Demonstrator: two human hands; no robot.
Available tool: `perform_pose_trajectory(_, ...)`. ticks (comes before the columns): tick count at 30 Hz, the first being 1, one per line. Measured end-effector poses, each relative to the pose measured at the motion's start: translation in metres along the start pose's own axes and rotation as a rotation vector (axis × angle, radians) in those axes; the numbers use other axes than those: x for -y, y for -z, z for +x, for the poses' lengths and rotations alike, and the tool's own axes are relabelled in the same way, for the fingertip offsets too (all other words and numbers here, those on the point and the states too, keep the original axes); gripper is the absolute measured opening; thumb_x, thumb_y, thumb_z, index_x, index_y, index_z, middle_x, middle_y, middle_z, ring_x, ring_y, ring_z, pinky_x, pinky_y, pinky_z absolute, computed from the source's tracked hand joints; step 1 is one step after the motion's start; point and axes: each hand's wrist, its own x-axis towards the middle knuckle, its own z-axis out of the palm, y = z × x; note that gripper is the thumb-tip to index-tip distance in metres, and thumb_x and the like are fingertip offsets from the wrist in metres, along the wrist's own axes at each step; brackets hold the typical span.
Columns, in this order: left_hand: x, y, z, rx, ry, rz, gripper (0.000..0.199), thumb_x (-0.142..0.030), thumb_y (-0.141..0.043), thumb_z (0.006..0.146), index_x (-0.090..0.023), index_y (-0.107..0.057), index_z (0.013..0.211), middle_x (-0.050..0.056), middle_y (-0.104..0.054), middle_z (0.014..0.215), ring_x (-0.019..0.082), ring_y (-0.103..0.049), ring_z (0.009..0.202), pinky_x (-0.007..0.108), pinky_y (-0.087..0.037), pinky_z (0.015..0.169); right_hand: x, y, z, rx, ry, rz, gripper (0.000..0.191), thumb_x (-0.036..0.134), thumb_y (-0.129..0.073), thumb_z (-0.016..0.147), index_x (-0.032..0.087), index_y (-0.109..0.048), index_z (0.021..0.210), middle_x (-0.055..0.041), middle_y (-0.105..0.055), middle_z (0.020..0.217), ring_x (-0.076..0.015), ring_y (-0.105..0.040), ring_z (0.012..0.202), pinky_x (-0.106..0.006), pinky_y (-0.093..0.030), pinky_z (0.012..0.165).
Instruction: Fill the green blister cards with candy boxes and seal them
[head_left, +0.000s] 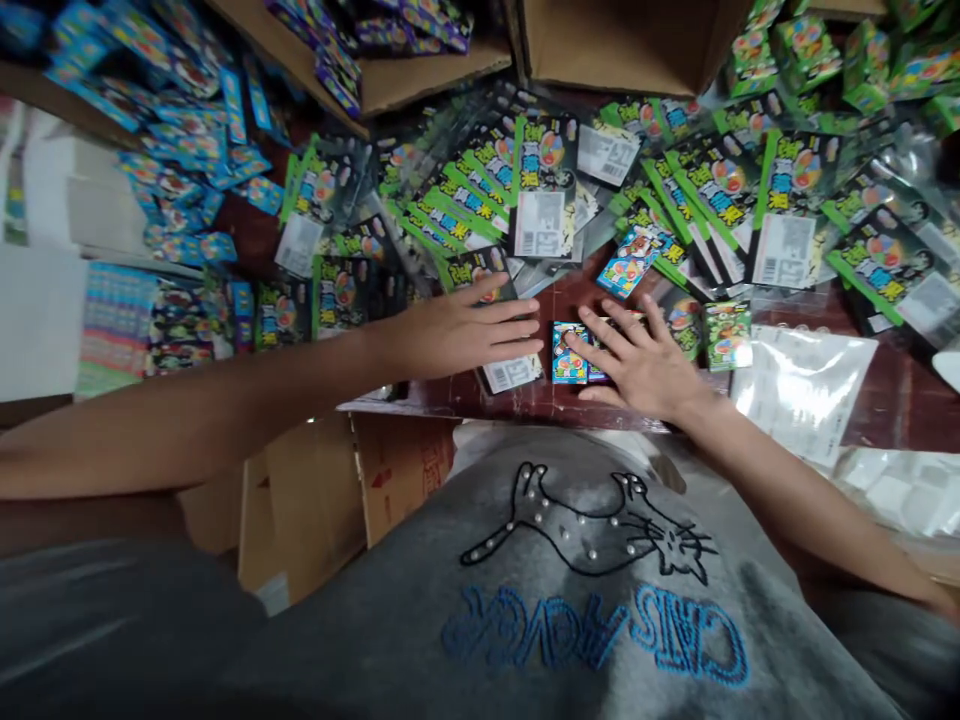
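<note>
My left hand lies flat, fingers spread, on a black-and-green carded packet near the table's front edge. My right hand rests palm down with fingers apart on small boxes; its fingertips touch a small blue box. A small green box stands just right of that hand. Another blue box lies a little farther back among the packets.
Several black-and-green packets cover the dark red table. Blue boxes pile up at the left, green boxes at the back right. Cardboard cartons stand behind. Clear plastic bags lie at the right; a carton sits below the edge.
</note>
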Motion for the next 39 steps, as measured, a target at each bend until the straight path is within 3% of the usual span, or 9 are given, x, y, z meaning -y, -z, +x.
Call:
perform_pose_trajectory(2, -0.009, -0.005, 0.001, -0.047, 0.002, 0.027, 0.052, -0.012, -0.045, 0.103, -0.028, -0.063, 0.149, 0.010, -0.063, 0.157, 0.028, -0.047, 0.158, 0.061, -0.017, 0.137, 0.003, -0.007, 0.005, 0.010, -0.012, -0.001, 0.074, 0.068, -0.047, 0.107, 0.037, -0.035, 0.172, -0.0089, -0.040, 0.178, -0.0398, -0.044, 0.157, -0.073, -0.022, 0.130)
perform_pose_trajectory(4, -0.025, -0.012, -0.006, -0.101, 0.110, 0.037, 0.055, -0.027, -0.063, 0.099, -0.025, -0.059, 0.154, 0.015, -0.063, 0.151, 0.037, -0.052, 0.150, 0.063, -0.027, 0.133, 0.003, -0.009, 0.005, 0.003, -0.037, 0.018, 0.071, 0.066, -0.049, 0.107, 0.036, -0.040, 0.171, -0.0099, -0.044, 0.176, -0.0401, -0.048, 0.151, -0.071, -0.028, 0.127)
perform_pose_trajectory(8, -0.055, -0.044, -0.027, -0.181, 0.457, -0.004, 0.099, -0.054, -0.089, 0.079, -0.014, -0.049, 0.160, 0.024, -0.060, 0.145, 0.046, -0.058, 0.129, 0.060, -0.048, 0.114, 0.005, -0.007, 0.002, -0.096, -0.149, 0.046, 0.070, 0.064, -0.052, 0.106, 0.032, -0.047, 0.167, -0.0119, -0.047, 0.173, -0.0402, -0.048, 0.148, -0.065, -0.034, 0.123)
perform_pose_trajectory(11, -0.065, -0.079, -0.031, -0.267, 0.601, -0.044, 0.104, -0.050, -0.091, 0.079, -0.010, -0.044, 0.162, 0.026, -0.057, 0.146, 0.046, -0.057, 0.129, 0.060, -0.048, 0.113, 0.014, -0.008, 0.001, -0.163, -0.237, 0.053, 0.070, 0.064, -0.055, 0.104, 0.032, -0.049, 0.166, -0.0123, -0.049, 0.170, -0.0403, -0.049, 0.146, -0.064, -0.035, 0.122)
perform_pose_trajectory(15, -0.068, -0.108, -0.023, -0.425, 0.626, -0.133, 0.104, -0.042, -0.087, 0.084, -0.015, -0.032, 0.168, 0.025, -0.049, 0.153, 0.045, -0.051, 0.140, 0.060, -0.042, 0.120, 0.027, -0.007, -0.001, -0.079, -0.173, 0.088, 0.068, 0.063, -0.057, 0.103, 0.035, -0.049, 0.165, -0.0103, -0.052, 0.168, -0.0413, -0.049, 0.143, -0.066, -0.035, 0.120)
perform_pose_trajectory(26, -0.059, -0.107, -0.005, -0.436, 0.468, -0.198, 0.102, -0.043, -0.087, 0.085, -0.019, -0.034, 0.169, 0.021, -0.050, 0.154, 0.042, -0.049, 0.141, 0.060, -0.041, 0.123, 0.031, -0.003, -0.009, 0.002, -0.044, 0.135, 0.059, 0.065, -0.059, 0.103, 0.033, -0.063, 0.153, -0.0084, -0.060, 0.163, -0.0378, -0.054, 0.140, -0.060, -0.037, 0.117)
perform_pose_trajectory(29, -0.055, -0.105, -0.002, -0.395, 0.423, -0.218, 0.106, -0.048, -0.089, 0.083, -0.021, -0.035, 0.169, 0.021, -0.050, 0.156, 0.042, -0.049, 0.141, 0.059, -0.041, 0.122, 0.031, 0.000, -0.009, 0.017, -0.003, 0.181, 0.080, 0.072, -0.054, 0.102, 0.026, -0.044, 0.167, -0.0145, -0.055, 0.167, -0.0379, -0.052, 0.148, -0.063, -0.029, 0.126)
perform_pose_trajectory(33, -0.052, -0.099, -0.007, -0.331, 0.460, -0.167, 0.107, -0.052, -0.089, 0.081, -0.021, -0.036, 0.169, 0.021, -0.049, 0.158, 0.044, -0.046, 0.142, 0.061, -0.035, 0.121, 0.017, 0.011, -0.021, -0.028, -0.026, 0.191, 0.115, 0.086, -0.056, 0.092, 0.019, -0.016, 0.177, -0.0234, -0.037, 0.177, -0.0449, -0.035, 0.163, -0.074, -0.008, 0.133)
perform_pose_trajectory(39, -0.054, -0.098, -0.003, -0.298, 0.477, -0.136, 0.100, -0.051, -0.087, 0.083, -0.020, -0.042, 0.167, 0.020, -0.054, 0.154, 0.042, -0.048, 0.137, 0.057, -0.037, 0.115, 0.000, 0.004, -0.028, -0.014, -0.032, 0.264, 0.084, 0.073, -0.059, 0.100, 0.023, -0.044, 0.166, -0.0169, -0.066, 0.153, -0.0392, -0.056, 0.146, -0.071, -0.013, 0.134)
